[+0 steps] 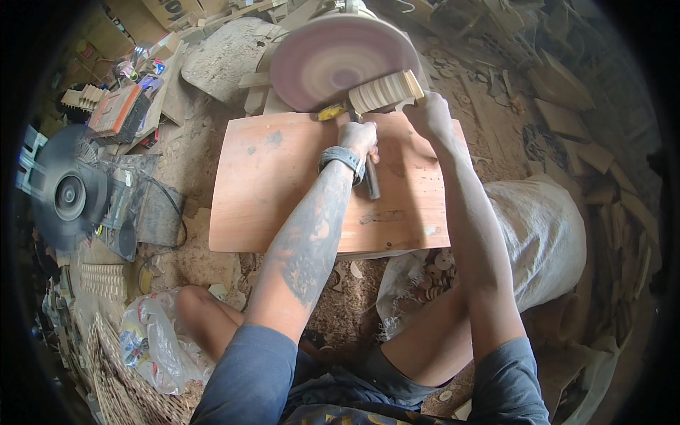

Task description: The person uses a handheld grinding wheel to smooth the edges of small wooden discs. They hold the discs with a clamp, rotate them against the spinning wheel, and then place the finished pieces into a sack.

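Note:
A large round sanding disc (345, 76), with reddish and pale rings, stands upright at the far edge of a wooden board table. Against its lower right face lies a stack of round wooden pieces (382, 92), tilted up to the right. My right hand (431, 117) is closed around the stack's right end, by a flat wooden end piece. My left hand (358, 139) is wrapped round a dark rod-like handle (372, 183), which sticks out below the fist. Just beyond that fist is a yellow piece (331, 112); whether it joins the handle is hidden.
The wooden board (276, 184) is between my arms and the disc. At left stand a dark round-bladed machine (69, 196) and an orange-topped box (115, 110). A full white sack (542, 237) sits at right. A clear plastic bag (159, 347) lies near my leg; wood scraps cover the floor.

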The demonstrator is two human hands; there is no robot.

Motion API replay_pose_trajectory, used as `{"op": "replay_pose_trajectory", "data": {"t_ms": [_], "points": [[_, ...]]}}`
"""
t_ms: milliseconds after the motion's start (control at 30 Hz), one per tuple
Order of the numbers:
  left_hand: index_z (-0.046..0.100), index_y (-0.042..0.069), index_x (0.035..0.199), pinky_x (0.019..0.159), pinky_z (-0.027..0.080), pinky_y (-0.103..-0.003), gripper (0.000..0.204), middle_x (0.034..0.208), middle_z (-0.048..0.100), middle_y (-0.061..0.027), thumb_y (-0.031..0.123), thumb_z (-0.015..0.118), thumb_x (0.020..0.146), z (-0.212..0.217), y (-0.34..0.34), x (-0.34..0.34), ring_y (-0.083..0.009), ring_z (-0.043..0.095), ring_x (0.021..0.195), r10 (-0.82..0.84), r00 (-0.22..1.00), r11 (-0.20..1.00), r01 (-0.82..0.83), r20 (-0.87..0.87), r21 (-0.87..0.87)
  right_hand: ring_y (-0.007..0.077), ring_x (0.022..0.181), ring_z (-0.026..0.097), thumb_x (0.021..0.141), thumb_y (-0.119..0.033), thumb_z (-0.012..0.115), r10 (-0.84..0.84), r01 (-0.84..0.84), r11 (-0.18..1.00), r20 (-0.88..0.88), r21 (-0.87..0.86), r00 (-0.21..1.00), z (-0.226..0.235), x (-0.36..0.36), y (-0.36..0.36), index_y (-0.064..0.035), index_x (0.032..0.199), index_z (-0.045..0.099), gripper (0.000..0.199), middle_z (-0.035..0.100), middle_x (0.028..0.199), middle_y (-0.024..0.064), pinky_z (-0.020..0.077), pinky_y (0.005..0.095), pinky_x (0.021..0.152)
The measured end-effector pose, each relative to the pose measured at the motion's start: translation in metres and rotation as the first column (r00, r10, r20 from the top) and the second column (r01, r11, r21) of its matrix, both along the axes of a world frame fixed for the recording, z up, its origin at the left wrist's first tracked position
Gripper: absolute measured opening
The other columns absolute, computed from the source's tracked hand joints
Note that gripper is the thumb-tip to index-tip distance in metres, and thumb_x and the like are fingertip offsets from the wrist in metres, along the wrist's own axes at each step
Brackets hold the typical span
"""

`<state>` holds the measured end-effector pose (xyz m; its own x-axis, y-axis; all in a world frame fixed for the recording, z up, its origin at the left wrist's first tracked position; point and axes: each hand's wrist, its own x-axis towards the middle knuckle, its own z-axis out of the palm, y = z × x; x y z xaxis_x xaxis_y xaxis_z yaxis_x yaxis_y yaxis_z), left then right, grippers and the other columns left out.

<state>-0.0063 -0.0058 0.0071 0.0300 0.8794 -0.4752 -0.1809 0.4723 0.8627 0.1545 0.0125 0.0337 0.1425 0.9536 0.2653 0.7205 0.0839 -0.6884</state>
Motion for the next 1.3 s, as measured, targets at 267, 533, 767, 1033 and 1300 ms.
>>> {"op": "replay_pose_trajectory", "data": {"t_ms": [267,533,767,1033,1300], "points": [[0.049,0.000,0.081,0.037,0.036,-0.038,0.016,0.057,0.043,-0.0043,0.012,0.053,0.090,-0.004,0.003,-0.002,-0.0151,0.040,0.038,-0.018,0.999,1.000,0.018,0.042,0.007,0.0303,0.063,0.065,0.073,-0.016,0.063,-0.010,0.010,1.000,-0.008,0.021,1.000,-0.004,0.001,0.001,0.0021,0.082,0.066,0.021,0.065,0.067,0.0186,0.0502,0.0401,0.064],[0.049,-0.003,0.082,0.036,0.038,-0.040,0.015,0.058,0.044,-0.0064,0.011,0.051,0.089,-0.012,0.009,0.002,-0.0163,0.041,0.039,0.024,1.000,1.000,-0.024,0.017,0.008,0.0303,0.063,0.066,0.074,-0.016,0.063,-0.002,0.003,0.999,-0.007,0.051,1.000,-0.008,0.002,0.004,0.0016,0.083,0.066,0.020,0.065,0.066,0.0182,0.0507,0.0400,0.063],[0.050,-0.003,0.081,0.036,0.038,-0.040,0.014,0.059,0.046,-0.0074,0.010,0.051,0.087,-0.015,0.010,0.006,-0.0169,0.043,0.039,0.039,0.999,0.999,-0.039,-0.019,0.012,0.0383,0.080,0.066,0.075,-0.017,0.062,0.015,-0.014,0.999,0.024,-0.034,1.000,-0.004,0.007,0.004,-0.0006,0.093,0.067,0.025,0.067,0.081,0.0231,0.0507,0.0438,0.073],[0.051,-0.004,0.083,0.036,0.039,-0.040,0.015,0.059,0.046,-0.0070,0.010,0.054,0.088,-0.012,0.008,0.003,-0.0166,0.043,0.039,0.019,1.000,1.000,-0.019,-0.003,0.007,0.0298,0.062,0.066,0.074,-0.015,0.064,0.007,-0.011,0.994,0.035,0.106,0.999,-0.008,0.003,0.004,0.0001,0.084,0.067,0.018,0.065,0.066,0.0174,0.0514,0.0400,0.064],[0.050,-0.006,0.092,0.036,0.038,-0.040,0.017,0.060,0.046,-0.0073,0.011,0.054,0.088,-0.013,0.009,0.004,-0.0163,0.042,0.039,0.034,0.999,0.999,-0.034,-0.016,-0.004,0.0299,0.062,0.066,0.075,-0.015,0.064,-0.004,-0.002,0.996,0.066,0.091,0.998,-0.009,0.003,0.006,0.0003,0.084,0.067,0.018,0.065,0.066,0.0175,0.0508,0.0394,0.064]]}}
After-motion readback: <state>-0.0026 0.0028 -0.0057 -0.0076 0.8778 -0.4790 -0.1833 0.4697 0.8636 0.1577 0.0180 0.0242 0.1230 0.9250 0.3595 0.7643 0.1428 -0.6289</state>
